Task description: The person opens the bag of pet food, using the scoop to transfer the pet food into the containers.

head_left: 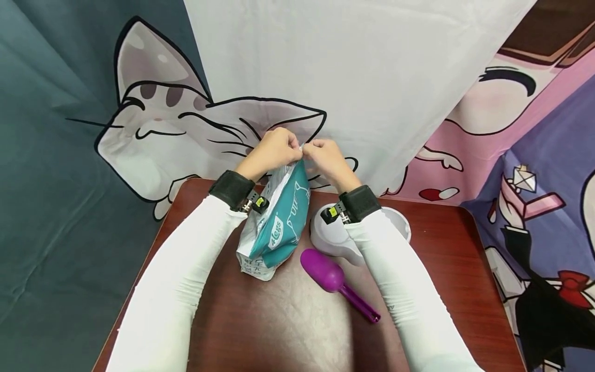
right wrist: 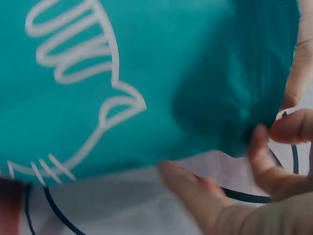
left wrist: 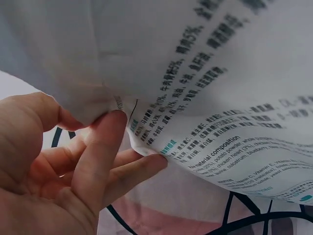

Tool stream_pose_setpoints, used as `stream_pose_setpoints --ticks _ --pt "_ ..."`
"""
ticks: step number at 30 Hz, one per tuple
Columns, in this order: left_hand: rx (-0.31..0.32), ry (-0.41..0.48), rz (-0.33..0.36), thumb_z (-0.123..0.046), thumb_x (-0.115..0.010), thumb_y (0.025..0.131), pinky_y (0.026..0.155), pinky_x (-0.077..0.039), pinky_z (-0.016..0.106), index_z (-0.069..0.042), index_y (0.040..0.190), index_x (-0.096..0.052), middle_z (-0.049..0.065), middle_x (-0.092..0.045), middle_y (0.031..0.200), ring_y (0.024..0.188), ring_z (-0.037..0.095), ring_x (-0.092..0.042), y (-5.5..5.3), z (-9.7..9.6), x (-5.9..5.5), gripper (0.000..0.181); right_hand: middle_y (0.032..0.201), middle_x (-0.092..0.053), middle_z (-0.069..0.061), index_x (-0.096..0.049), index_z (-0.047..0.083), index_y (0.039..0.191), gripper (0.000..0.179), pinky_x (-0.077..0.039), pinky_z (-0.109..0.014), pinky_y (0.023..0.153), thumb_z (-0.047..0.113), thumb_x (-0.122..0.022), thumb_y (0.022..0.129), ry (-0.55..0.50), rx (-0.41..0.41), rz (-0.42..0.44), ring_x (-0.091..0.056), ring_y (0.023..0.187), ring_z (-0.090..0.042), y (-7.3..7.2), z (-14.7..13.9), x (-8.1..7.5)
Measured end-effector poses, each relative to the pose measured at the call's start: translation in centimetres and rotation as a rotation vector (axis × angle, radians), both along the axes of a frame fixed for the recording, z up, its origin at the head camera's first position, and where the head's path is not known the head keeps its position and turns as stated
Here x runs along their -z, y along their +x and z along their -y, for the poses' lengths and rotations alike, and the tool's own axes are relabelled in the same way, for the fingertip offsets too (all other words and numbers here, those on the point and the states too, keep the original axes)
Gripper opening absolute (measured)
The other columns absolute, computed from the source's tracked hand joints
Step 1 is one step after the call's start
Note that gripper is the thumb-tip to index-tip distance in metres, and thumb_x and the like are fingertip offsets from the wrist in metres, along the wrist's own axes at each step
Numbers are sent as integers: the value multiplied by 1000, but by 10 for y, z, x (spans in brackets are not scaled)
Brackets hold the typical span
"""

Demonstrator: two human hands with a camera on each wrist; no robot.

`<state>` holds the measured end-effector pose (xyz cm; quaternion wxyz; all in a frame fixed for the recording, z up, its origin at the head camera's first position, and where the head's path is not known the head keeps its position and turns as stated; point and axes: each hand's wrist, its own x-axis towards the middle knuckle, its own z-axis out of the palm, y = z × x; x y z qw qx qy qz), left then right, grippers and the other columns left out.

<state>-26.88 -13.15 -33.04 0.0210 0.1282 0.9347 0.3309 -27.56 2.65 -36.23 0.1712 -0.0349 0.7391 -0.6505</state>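
Note:
A teal and white pet food bag (head_left: pixel 285 222) stands upright on the table, leaning a little, with "4Legs" printed on its side. My left hand (head_left: pixel 277 149) pinches the bag's top edge. In the left wrist view, the thumb and fingers (left wrist: pixel 100 152) grip a fold of its white printed side. Close beside it, my right hand (head_left: pixel 327 157) pinches the top edge too. The right wrist view shows fingers (right wrist: pixel 264 161) at the corner of the teal side (right wrist: pixel 161 98). Whether the bag's mouth is unsealed cannot be seen.
A purple scoop (head_left: pixel 325 271) lies on the brown table (head_left: pixel 446 268), right of the bag. Behind it sits a white pet bowl (head_left: pixel 327 235), partly covered by my right forearm. Cartoon-printed curtains (head_left: pixel 353 62) hang along the table's far edge and sides.

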Motion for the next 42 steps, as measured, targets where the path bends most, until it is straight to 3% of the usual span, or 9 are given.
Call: stream_pose_setpoints --ticks 4,7,11,15,18,20,26,33,42 --pt "-9 3 5 -11 -60 75 58 -39 25 -11 64 -65 -3 -57 57 63 18 -53 0 -1 -1 12 72 -46 -7 -54 1 74 32 -59 -46 77 27 -47 91 160 -35 6 -53 76 -23 0 3 -6" --pt "-3 6 8 -11 -60 77 61 -41 25 -10 66 -65 -3 -58 56 63 18 -55 1 -2 -1 13 72 -46 -8 -54 -2 78 33 -60 -44 74 24 -42 95 191 -74 -30 -50 70 -19 -1 4 -8" --pt "3 30 10 -10 -58 81 56 -42 23 -9 65 -64 3 -64 58 56 15 -58 2 -2 -1 17 77 -46 -7 -51 2 74 29 -59 -45 81 15 -40 98 114 -115 -53 -52 73 -20 -3 4 -6" --pt "-2 90 22 -6 -56 81 46 -38 20 -7 65 -65 10 -74 89 46 10 -54 2 0 3 18 78 -44 -7 -43 5 68 30 -55 -48 89 8 -40 97 23 -148 -52 -51 78 -24 -6 2 -1" --pt "1 123 29 -4 -55 81 44 -39 19 -5 66 -66 9 -70 115 43 8 -51 2 1 5 18 82 -47 -7 -41 5 67 30 -54 -47 92 7 -39 97 7 -173 -66 -56 84 -21 -8 -1 3" --pt "5 126 23 -4 -56 81 44 -39 19 -5 67 -67 9 -68 121 42 8 -50 2 2 6 18 86 -51 -8 -43 3 70 30 -54 -45 93 8 -38 99 7 -188 -75 -60 88 -18 -8 -2 5" --pt "2 156 54 -5 -56 84 48 -46 19 -5 71 -69 9 -67 123 51 17 -61 3 4 8 18 100 -57 -10 -55 0 84 26 -52 -44 96 9 -37 101 -29 -210 -57 -64 97 -19 -7 -7 6" --pt "-2 188 66 -8 -58 85 56 -56 21 -6 73 -70 11 -67 123 62 15 -69 2 4 11 17 93 -55 -9 -46 -2 77 26 -54 -41 94 9 -39 100 -15 -196 -92 -64 95 -17 -7 -8 7" --pt "-32 101 6 -11 -63 78 52 -45 20 -9 69 -71 7 -70 115 64 11 -62 4 3 9 12 89 -58 -9 -62 0 82 23 -59 -30 76 17 -50 91 197 -139 -114 -62 92 -30 -5 -5 1"
